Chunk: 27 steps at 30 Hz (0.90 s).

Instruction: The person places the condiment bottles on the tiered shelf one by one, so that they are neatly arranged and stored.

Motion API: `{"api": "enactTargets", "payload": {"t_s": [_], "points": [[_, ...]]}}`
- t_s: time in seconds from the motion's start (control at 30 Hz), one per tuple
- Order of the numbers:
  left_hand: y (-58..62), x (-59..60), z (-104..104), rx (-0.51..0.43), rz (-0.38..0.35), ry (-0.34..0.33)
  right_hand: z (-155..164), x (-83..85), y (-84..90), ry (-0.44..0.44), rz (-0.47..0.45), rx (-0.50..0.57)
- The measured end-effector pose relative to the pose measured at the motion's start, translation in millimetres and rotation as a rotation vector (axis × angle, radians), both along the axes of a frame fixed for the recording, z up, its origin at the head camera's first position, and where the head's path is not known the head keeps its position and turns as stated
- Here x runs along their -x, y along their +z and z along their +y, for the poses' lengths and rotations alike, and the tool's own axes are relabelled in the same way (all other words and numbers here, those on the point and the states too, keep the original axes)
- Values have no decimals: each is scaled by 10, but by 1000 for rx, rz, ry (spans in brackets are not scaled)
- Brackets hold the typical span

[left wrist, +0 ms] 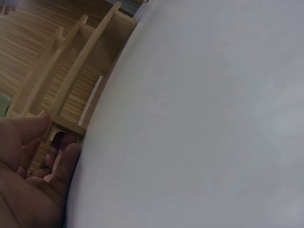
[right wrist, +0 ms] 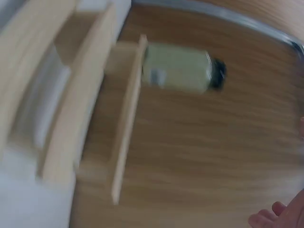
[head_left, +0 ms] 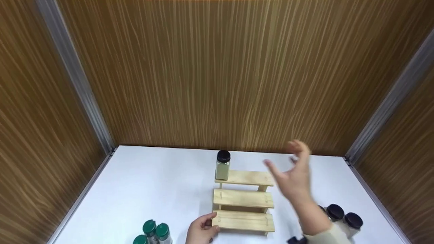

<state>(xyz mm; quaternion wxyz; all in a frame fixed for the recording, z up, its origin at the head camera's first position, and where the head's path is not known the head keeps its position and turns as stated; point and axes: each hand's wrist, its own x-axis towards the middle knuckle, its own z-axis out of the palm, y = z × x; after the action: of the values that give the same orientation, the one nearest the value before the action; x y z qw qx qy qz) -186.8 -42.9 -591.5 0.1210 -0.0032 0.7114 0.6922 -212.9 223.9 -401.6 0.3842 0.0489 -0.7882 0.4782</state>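
A three-step wooden rack [head_left: 243, 198] stands on the white table. On the left end of its top step is a jar [head_left: 222, 169] with a black lid and pale green contents; it lies sideways across the tilted right wrist view. My left hand [head_left: 200, 231] holds the left end of the lowest step, its thumb and fingers at the board's edge in the left wrist view. To the right of the rack, my right hand [head_left: 295, 176] is raised in the air with fingers spread and nothing in them.
Several black-lidded jars [head_left: 352, 222] stand at the right front, partly behind the right forearm. Green-capped shaker bottles [head_left: 162, 231] are grouped at the left front. Wood-grained panels [head_left: 210, 78] enclose the table at the back and both sides.
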Motion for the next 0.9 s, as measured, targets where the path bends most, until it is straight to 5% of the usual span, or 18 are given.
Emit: {"api": "enactTargets", "payload": {"t_s": [0.17, 0.3, 0.5, 0.63, 0.8, 0.9], "points": [[18, -25, -18, -7, -7, 24, 399, -280, 136, -119, 25, 28], [7, -49, -52, -21, -16, 30, 691, -467, 86, -208, -19, 77], [-41, -35, -172, 28, -21, 46, 1080, -669, -330, -346, -108, 173], [-93, 5, -265, 10, -3, -3, 1299, -770, -638, -385, -156, 226], [-134, 39, -344, -20, -7, -77, 1567, -890, -1024, -347, -279, 232], [-138, 57, -354, -27, -3, -87, 1747, -926, -1257, -217, -329, 282]]}}
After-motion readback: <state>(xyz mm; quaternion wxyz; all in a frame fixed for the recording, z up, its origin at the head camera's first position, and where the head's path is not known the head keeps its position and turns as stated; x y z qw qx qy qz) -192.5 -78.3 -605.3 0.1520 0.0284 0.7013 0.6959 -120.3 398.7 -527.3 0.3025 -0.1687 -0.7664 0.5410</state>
